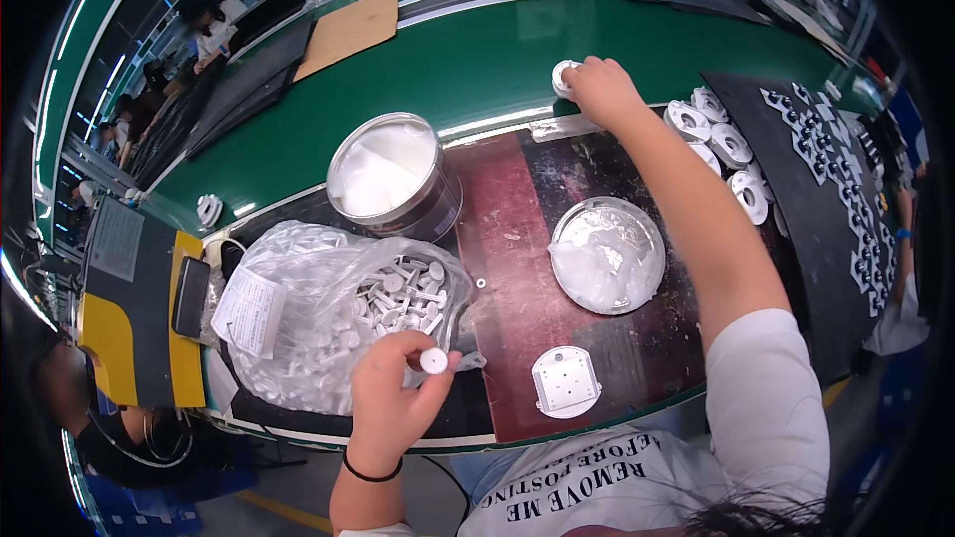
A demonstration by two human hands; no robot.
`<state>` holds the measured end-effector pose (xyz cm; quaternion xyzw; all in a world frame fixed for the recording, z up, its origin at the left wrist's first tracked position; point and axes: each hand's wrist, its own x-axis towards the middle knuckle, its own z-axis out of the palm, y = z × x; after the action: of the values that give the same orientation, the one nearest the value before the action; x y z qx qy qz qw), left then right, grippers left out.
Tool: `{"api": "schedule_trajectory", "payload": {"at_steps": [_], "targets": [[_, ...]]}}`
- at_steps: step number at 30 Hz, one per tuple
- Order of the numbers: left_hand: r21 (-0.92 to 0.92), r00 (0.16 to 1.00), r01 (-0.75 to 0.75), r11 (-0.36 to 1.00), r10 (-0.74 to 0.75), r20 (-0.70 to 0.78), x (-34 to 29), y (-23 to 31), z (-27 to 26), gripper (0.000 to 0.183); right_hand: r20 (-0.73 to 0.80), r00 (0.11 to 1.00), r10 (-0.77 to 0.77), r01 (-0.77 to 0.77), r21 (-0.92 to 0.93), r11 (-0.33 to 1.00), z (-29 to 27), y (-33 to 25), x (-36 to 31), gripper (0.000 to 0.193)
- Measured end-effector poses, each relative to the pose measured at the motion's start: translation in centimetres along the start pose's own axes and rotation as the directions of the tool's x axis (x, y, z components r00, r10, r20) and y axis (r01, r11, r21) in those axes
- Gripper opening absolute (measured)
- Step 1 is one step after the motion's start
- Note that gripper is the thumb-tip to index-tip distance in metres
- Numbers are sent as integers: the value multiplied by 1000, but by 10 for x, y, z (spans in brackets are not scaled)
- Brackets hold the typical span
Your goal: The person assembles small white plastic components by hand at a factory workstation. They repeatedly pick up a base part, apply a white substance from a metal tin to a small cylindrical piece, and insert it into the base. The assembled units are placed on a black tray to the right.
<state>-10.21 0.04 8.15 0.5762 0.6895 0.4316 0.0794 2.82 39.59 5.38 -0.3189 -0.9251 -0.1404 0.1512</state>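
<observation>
My left hand (391, 393) pinches a small white round-headed plastic part (434, 361) between thumb and fingers, just in front of a clear plastic bag (298, 268). Many similar white stemmed parts (403, 293) fill the bag's open mouth. Stretched far forward, my right hand (604, 89) has its fingers closed on a white round housing (564, 79) at the near side of the green surface. Its fingertips are partly hidden. A white plate with small holes (568, 383) lies near the table's front edge, between my arms.
A metal tin (438, 209) of white paste stands behind the bag. Paste also lies in a round metal lid (647, 278). White housings (731, 144) cluster at right beside a black board (786, 209) of small parts. A tiny white ring (481, 282) lies mid-table. Other people sit farther off.
</observation>
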Motion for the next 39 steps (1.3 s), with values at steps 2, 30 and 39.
{"api": "schedule_trajectory", "payload": {"at_steps": [2, 30, 39], "targets": [[-48, 998, 32, 998, -29, 59, -2, 6, -4, 26, 22, 999, 49, -52, 122, 991, -28, -8, -16, 13], [-611, 992, 106, 785, -40, 120, -39, 37, 53, 50, -159, 960, 231, -69, 662, 746, -126, -103, -256, 14], [-522, 994, 110, 846, -106, 38, -50, 0, 61, 37, -154, 954, 259, -167, 443, 881, -92, -53, -242, 10]]}}
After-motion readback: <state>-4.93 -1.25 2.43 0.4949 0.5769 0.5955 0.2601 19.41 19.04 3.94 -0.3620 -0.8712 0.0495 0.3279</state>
